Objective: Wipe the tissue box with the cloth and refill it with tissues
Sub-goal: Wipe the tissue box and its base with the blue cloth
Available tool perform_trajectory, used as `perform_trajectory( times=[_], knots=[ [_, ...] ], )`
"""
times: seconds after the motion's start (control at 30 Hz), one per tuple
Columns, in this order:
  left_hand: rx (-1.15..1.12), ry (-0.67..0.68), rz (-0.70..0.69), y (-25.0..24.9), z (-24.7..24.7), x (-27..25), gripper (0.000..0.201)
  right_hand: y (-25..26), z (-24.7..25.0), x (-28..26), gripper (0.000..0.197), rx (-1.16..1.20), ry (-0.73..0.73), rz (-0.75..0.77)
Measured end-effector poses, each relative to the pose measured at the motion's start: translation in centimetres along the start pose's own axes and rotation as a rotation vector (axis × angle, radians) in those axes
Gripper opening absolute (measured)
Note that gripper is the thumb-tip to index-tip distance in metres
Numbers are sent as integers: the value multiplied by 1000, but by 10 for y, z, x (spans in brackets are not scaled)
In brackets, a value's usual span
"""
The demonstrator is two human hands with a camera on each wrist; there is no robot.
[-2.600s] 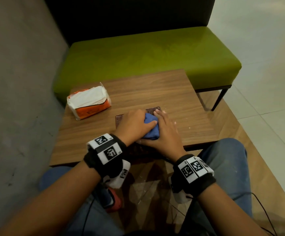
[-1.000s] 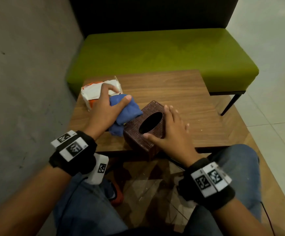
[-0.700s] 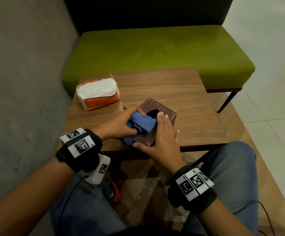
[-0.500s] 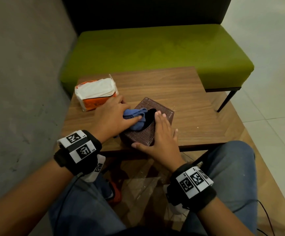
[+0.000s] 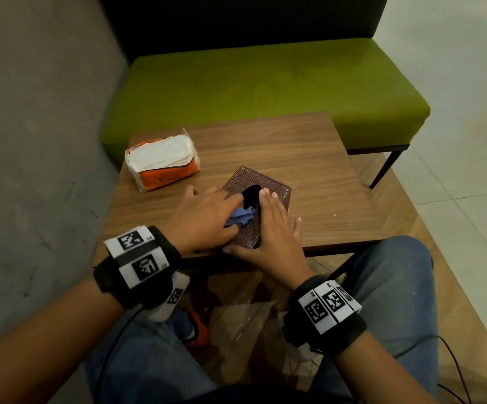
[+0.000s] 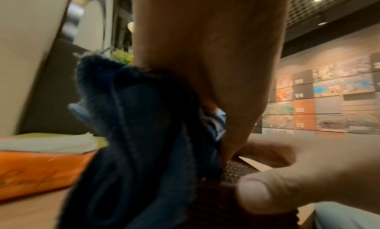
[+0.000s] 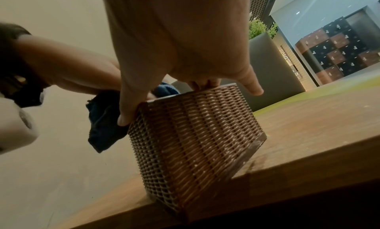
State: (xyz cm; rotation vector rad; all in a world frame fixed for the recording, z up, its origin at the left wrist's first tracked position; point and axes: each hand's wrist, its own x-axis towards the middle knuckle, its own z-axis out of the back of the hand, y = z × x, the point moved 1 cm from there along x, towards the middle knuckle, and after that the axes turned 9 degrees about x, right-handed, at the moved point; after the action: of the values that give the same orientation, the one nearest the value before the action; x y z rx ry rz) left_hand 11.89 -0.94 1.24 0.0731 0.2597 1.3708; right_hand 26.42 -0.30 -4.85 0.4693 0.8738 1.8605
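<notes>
From the head view, the woven brown tissue box (image 5: 255,205) stands near the front edge of the wooden bench (image 5: 309,158), its oval opening facing up; the left hand (image 5: 204,218) presses a bunched blue cloth (image 5: 241,217) against the box top beside that opening, fingers curled round the cloth, while the right hand (image 5: 271,228) lies flat along the top's right part with straight fingers, steadying it; an orange pack of tissues (image 5: 162,163) lies apart toward the bench's far left corner, just short of a green seat (image 5: 265,83). In the left wrist view, the cloth (image 6: 139,143) hangs dark and crumpled from the left palm, touching the box's woven edge, and the right thumb (image 6: 255,193) rests on that edge; the orange pack (image 6: 39,170) sits behind. In the right wrist view, the box (image 7: 193,138) rests at the bench's edge, the right fingers (image 7: 251,84) spread on its top, thumb down the near corner, the cloth (image 7: 104,118) draped at its left side. The wiping step appears to be in hand; next, I judge, the cloth must be set aside and the pack fetched for refilling.
</notes>
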Motion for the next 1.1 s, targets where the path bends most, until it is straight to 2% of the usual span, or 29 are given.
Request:
perform_trajectory(
  times=[0.1, 0.17, 0.27, 0.37, 0.43, 0.57, 0.7, 0.77, 0.83, 0.87, 1.0, 1.03, 1.1],
  knots=[
    [-336, -45, 95, 4, -1, 7, 16, -1, -1, 0, 120, 1, -3, 6],
    [-412, -47, 78, -1, -4, 11, 15, -1, 0, -1, 119, -5, 1, 6],
    [-627, 139, 47, 1, -4, 17, 15, -2, 3, 0, 116, -8, 2, 3],
    [-977, 240, 202, 10, -1, 20, 25, -2, 1, 1, 114, 5, -20, 9],
    [-969, 235, 205, 13, -7, 22, 28, -2, -1, 1, 114, 24, -26, 8],
    [-860, 216, -27, 14, -11, 20, 21, -2, 3, 0, 114, 9, -26, 12],
    [-548, 282, -189, 25, 3, 21, 25, 0, 8, 2, 120, -41, -6, -7],
    [-419, 356, -217, 27, 10, 26, 25, 0, 10, 3, 121, -49, 16, -9],
    [-373, 384, -186, 20, 11, 32, 23, -1, 10, 5, 120, -33, 26, 1],
    [-391, 349, -139, 14, 8, 34, 21, -2, 9, 5, 118, -21, 27, 9],
    [-654, 77, 222, -12, -19, 31, 19, -3, 1, 5, 108, 8, 20, 42],
    [-681, 38, 267, -13, -23, 29, 17, -3, 1, 4, 107, -10, 22, 49],
    [-711, 60, 198, -8, -23, 27, 15, -4, 1, 2, 109, -55, 19, 67]
  ],
)
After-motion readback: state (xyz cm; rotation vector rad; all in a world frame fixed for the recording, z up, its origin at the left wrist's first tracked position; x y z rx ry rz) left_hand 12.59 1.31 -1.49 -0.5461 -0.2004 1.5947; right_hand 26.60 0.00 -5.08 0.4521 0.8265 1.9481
